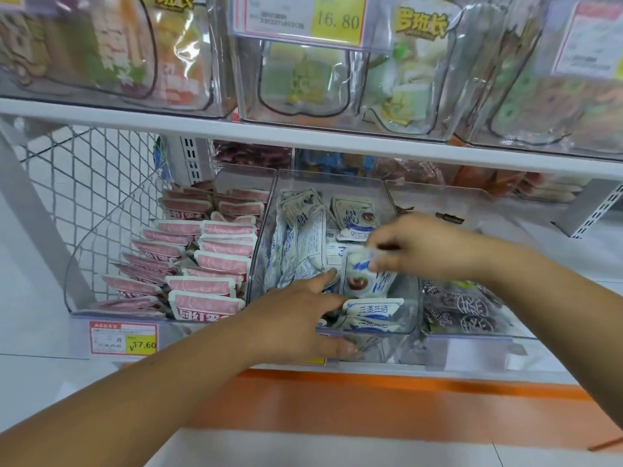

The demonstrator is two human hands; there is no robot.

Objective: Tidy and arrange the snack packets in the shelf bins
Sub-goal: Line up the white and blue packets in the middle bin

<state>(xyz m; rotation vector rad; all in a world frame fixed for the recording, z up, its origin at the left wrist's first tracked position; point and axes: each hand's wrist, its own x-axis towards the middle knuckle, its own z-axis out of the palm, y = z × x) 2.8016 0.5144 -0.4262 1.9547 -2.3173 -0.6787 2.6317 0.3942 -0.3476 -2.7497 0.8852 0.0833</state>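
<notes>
Clearly the job is only partway along: the pink packets [209,264] are lying in neat overlapping rows, while the glossy white-and-blue packets [303,237] are sitting jumbled in the clear plastic middle bin [337,175]. The right hand [428,247] is pinching one crinkly packet [362,278] upright there; the left hand [296,318] is reaching in with fingers stretched out, gripping nothing.

Premises: retail shop, snack aisle. A white tiered shelf [135,121] carries clear plastic bins of identical sealed goods: pink packets [202,286] in the left bin [72,294], white-and-blue packets [303,237] in the middle bin [330,176]. Shelf edges bear printed tags: upper price label [305,18] reads 16.80, lower price label [124,337] reads 17.60. A wire mesh panel [84,183] closes the left end.
</notes>
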